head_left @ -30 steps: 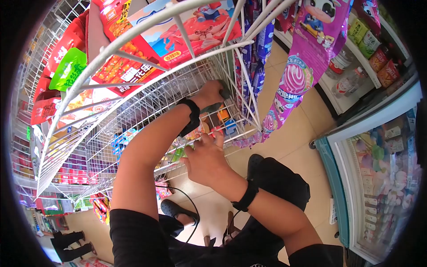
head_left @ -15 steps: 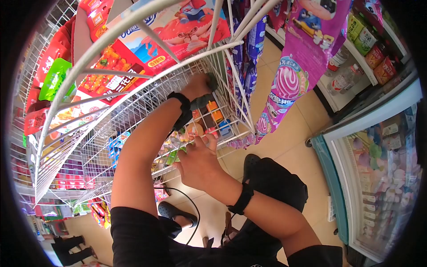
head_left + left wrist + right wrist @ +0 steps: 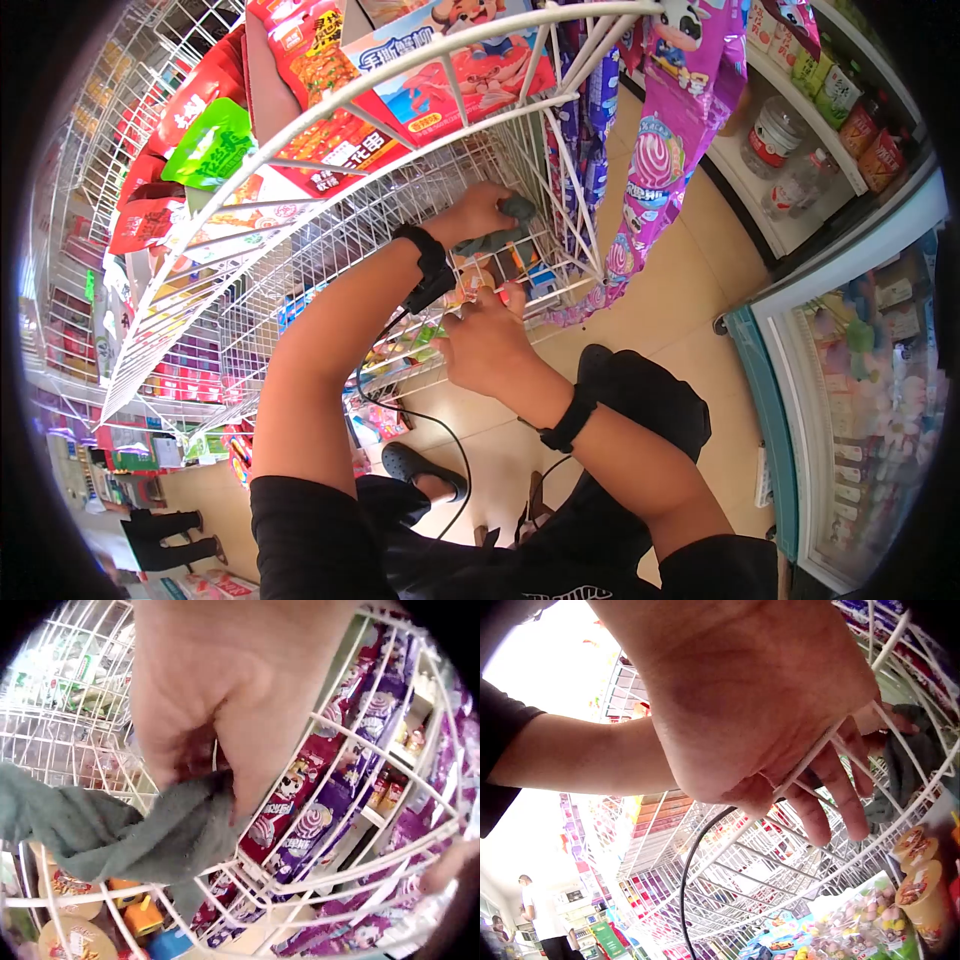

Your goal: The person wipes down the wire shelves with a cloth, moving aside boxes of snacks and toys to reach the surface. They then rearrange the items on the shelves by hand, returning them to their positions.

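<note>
In the head view my left hand reaches into the right end of a white wire basket rack. It grips a bunched grey-green cloth, whose loose end hangs over the wires in the left wrist view. Lower down, my right hand holds the rack's near wire rim, the fingers hooked over it and pointing inward. Below the cloth, tan snack cups and an orange item show through the wires. The hand itself hides part of the cloth.
A red snack box and a green pouch stand on the tier above. Purple packets hang at the right. A glass-topped freezer stands to the right, and a cable loops below the right arm.
The head view has swung left and back, so the scene sits further right. My left hand and the cloth have shifted slightly at the rack's right end; my right hand stays on the rim.
</note>
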A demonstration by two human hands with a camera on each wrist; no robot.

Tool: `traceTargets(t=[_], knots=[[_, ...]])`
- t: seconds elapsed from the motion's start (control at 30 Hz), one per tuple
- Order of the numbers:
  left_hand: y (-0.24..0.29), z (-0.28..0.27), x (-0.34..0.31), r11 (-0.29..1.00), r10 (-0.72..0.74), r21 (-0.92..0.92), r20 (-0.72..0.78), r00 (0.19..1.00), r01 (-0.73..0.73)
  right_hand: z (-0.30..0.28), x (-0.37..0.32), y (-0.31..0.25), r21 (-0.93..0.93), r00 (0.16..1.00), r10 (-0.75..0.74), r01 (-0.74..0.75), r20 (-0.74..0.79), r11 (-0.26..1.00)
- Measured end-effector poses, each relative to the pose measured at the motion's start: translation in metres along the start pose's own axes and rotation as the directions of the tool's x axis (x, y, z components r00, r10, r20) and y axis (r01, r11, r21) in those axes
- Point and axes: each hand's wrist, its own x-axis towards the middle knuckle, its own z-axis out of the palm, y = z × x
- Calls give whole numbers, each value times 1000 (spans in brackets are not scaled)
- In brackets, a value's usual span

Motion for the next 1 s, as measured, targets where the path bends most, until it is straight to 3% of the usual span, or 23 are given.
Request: traceTargets(t=[0.03, 0.07, 0.13, 0.2, 0.4, 0.6, 0.67, 0.7, 0.77, 0.9, 0.97, 1.0], knots=[[3, 0, -8, 997, -57, 52, 120, 991, 51, 0, 0, 0, -10, 1000, 10, -10, -12, 1000], [8, 7, -17, 997, -58, 55, 117, 991, 52, 0, 0, -1, -10, 1000, 6, -6, -14, 1000], [12, 23, -26, 995, 46, 65, 416, 908, -81, 0, 1, -1, -33, 1000, 12, -12, 22, 999], [14, 24, -24, 992, -3, 115, 427, 904, -51, 0, 1, -1, -22, 1000, 16, -16, 19, 1000], [5, 24, -20, 997, -46, -41, 434, 900, 71, -10, 2, -2, -14, 995, 31, -30, 98, 999], [4, 29, -15, 986, -26, 158, 425, 905, -45, -5, 1, -1, -1, 996, 32, -32, 80, 999], [6, 33, -20, 984, 66, 146, 253, 965, -106, -5, 1, 0, 6, 998, 28, -28, 55, 1000], [9, 32, -22, 983, 67, 146, 258, 964, -108, -8, 1, -1, -8, 996, 25, -25, 87, 1000], [14, 29, -24, 986, -134, 136, 274, 952, 99, -10, 2, -2, -19, 993, 26, -24, 119, 1000], [8, 29, -20, 987, -136, 124, 296, 945, 103, -9, 1, -2, -9, 994, 33, -32, 108, 999], [8, 25, -13, 966, -252, 166, 428, 868, 199, -8, 0, -2, 0, 996, 29, -30, 79, 1000], [14, 22, -14, 966, -252, 166, 426, 869, 199, -9, 1, -2, 3, 996, 29, -29, 90, 1000]])
